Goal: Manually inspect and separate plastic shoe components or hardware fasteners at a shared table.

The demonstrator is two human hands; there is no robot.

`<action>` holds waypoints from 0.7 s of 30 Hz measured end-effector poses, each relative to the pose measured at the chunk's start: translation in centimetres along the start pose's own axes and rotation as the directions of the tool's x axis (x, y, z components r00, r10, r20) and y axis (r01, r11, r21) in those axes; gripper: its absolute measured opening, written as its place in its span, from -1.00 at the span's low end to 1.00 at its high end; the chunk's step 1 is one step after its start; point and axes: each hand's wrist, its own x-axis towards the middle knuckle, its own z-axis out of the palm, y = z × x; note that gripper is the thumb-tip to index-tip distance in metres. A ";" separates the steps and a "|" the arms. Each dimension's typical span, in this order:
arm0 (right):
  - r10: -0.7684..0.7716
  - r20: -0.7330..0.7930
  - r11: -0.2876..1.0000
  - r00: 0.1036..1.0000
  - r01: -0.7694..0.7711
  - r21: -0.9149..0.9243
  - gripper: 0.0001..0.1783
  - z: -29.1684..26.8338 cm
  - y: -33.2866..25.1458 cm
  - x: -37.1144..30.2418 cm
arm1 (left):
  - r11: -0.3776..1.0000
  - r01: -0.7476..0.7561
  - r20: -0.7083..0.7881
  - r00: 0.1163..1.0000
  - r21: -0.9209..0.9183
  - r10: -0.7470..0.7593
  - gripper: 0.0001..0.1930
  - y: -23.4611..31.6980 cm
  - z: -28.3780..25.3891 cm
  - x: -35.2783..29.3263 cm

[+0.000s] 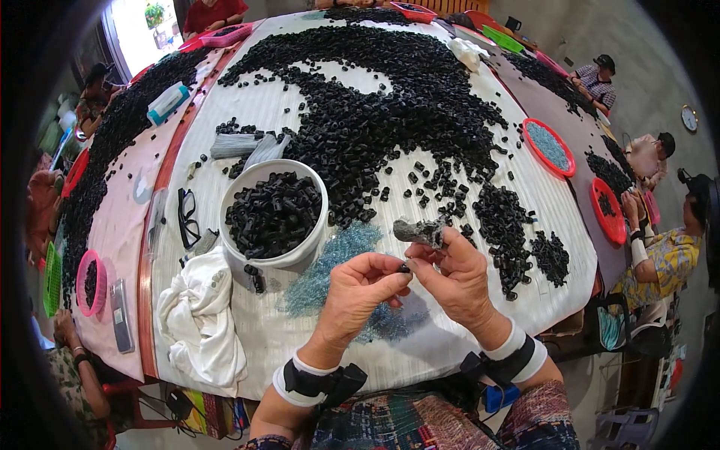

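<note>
My left hand (360, 289) pinches a small black piece (405, 268) between thumb and fingertips. Close against it, my right hand (457, 277) has its thumb and fingers closed at the same piece. A grey, crumpled-looking bundle (417, 232) is also gripped in the right hand's fingers; its exact kind is unclear. Beneath both hands lies a spread of tiny pale-blue translucent pieces (330, 266). To the left stands a white bucket (322, 191) full of short black cylindrical parts (274, 214). A large heap of similar black parts (375, 124) covers the table beyond.
Left of the bucket are black-framed glasses (187, 217), a white cloth (199, 322) and grey strand bundles (234, 145). A red basket (547, 148) holds pale-blue pieces on the right. A phone (121, 315) lies far left. Several people sit around the tables.
</note>
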 end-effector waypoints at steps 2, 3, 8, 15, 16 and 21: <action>-0.014 -0.021 1.000 1.000 0.014 -0.020 -0.70 0.2 0.0 0.0 | 1.000 -0.012 -0.009 1.000 0.011 0.012 -0.81 0.1 0.1 -0.1; -0.009 -0.031 1.000 0.999 0.009 -0.013 -0.72 0.2 0.0 -0.1 | 0.999 -0.023 -0.015 1.000 0.024 0.023 -0.81 0.1 0.1 0.0; -0.096 0.027 0.984 0.995 0.099 -0.150 -0.79 -0.1 -0.4 0.0 | 0.996 -0.055 -0.038 0.998 0.069 0.058 -0.82 0.1 0.1 -0.1; -0.222 0.032 0.906 0.975 0.218 -0.362 -0.81 -0.6 -1.6 -0.3 | 0.993 -0.064 -0.034 0.997 0.103 0.067 -0.82 -0.1 0.2 -0.1; -0.266 0.051 0.882 0.963 0.264 -0.391 -0.80 -0.6 -1.6 -0.3 | 0.993 -0.063 -0.036 0.997 0.104 0.067 -0.82 0.0 0.2 -0.1; -0.327 0.138 0.829 0.935 0.354 -0.434 -0.79 -1.0 -1.4 -0.4 | 0.992 -0.064 -0.028 0.997 0.111 0.067 -0.84 -0.2 0.4 0.1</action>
